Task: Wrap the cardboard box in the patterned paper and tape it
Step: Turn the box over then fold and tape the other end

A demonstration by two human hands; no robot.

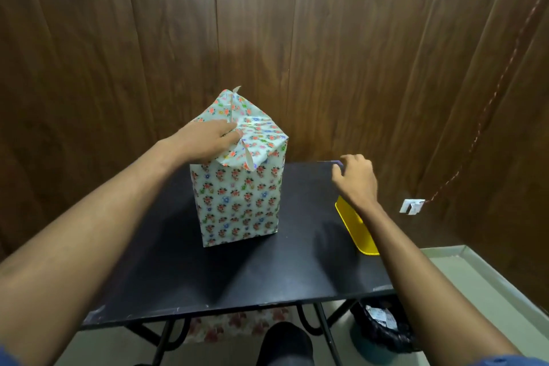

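A tall box [240, 205] covered in pale floral patterned paper stands upright in the middle of the black table [184, 270]. Its top flaps are folded over, and loose paper corners stick up at the back and front. My left hand [205, 140] lies on the box's top and presses the folded paper down with its fingers. My right hand [355, 178] is at the table's far right corner, fingers curled round a small bluish thing [337, 163] on the table edge; what that thing is cannot be told.
A yellow tray [358, 232] lies at the table's right edge, partly under my right forearm. A dark bin with a black bag [383, 327] stands on the floor at the right. Patterned paper [237, 324] lies under the table. A wood-panel wall rises close behind.
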